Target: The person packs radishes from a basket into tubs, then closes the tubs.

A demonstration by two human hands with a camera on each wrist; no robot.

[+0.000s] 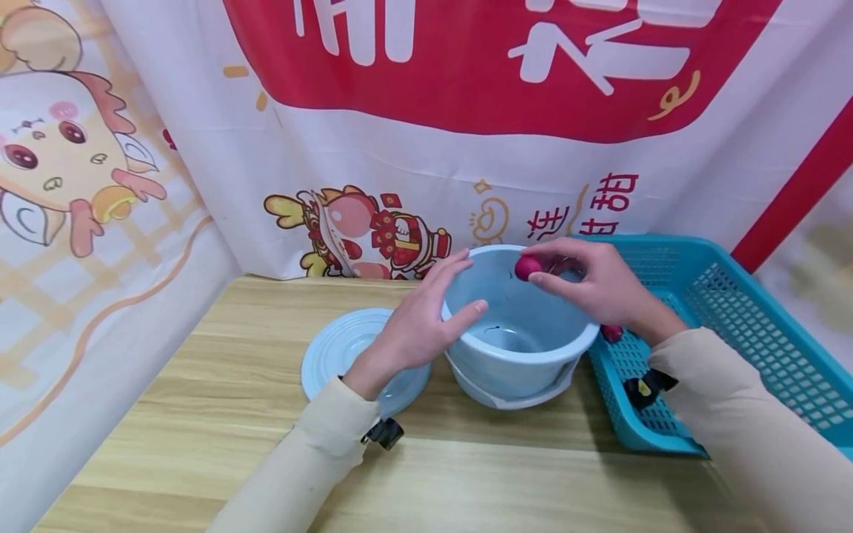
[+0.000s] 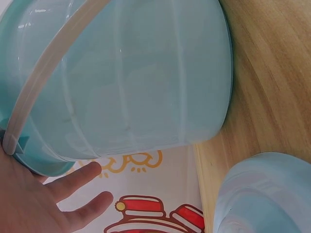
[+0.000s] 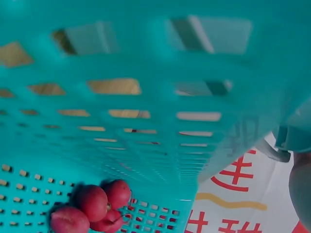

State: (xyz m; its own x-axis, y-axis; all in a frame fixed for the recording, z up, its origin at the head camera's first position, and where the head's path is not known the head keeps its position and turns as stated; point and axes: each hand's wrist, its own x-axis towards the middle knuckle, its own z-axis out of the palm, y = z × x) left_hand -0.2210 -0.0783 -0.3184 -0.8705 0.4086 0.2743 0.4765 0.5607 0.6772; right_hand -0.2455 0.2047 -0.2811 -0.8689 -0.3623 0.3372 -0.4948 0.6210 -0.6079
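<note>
Over the far right rim of a light blue bucket (image 1: 513,377), my right hand (image 1: 593,277) pinches a red radish (image 1: 527,267) between thumb and fingertips. My left hand (image 1: 423,318) rests against the bucket's left rim with its fingers extended and the thumb over the opening. Those fingers look straight and spread in the left wrist view, beside the bucket wall (image 2: 136,77) and its pale handle (image 2: 48,58). Several more radishes (image 3: 92,204) lie together on the floor of a teal perforated basket (image 1: 706,252); my right forearm crosses above it.
A round light blue lid (image 1: 326,348) lies on the wooden table (image 1: 220,385), left of the bucket and partly behind my left hand. The basket stands close to the bucket's right side. A printed white and red cloth (image 1: 413,155) hangs behind the table.
</note>
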